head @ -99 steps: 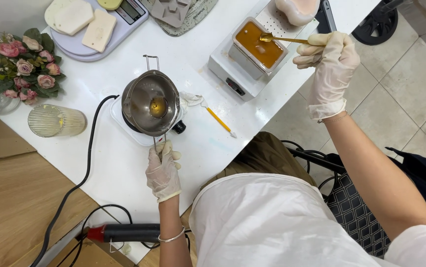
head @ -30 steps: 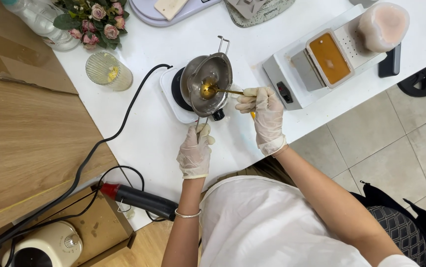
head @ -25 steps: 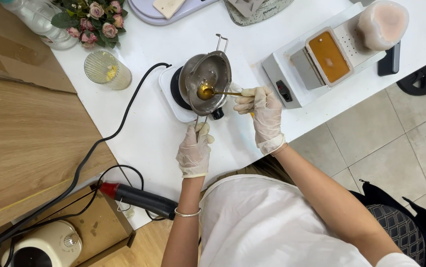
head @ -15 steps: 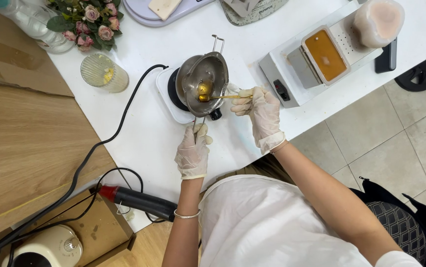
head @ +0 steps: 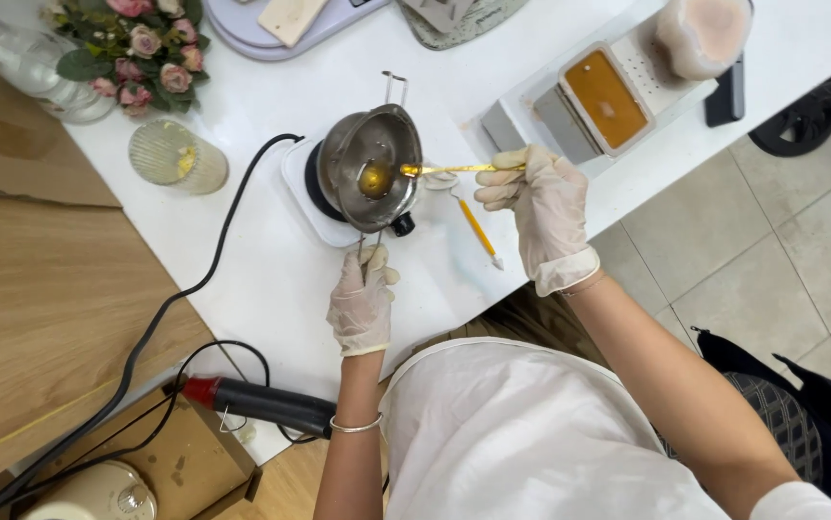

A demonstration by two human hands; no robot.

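Gloved left hand hid the pot handle; right hand pinched a spoon; flowers cropped at eleven o'clock on the white table

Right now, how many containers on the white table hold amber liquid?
2: the metal pouring pot on the small hot plate, its handle held by the left hand, and the rectangular tray on the white warmer. Others may lie outside the picture.

Pot: a small steel melting pot sat on a round black-topped white hotplate, amber liquid pooled at its bottom, wire handle toward the person.
Spoon: a slim gold spoon lay level, bowl at the pot's right rim, coated amber.
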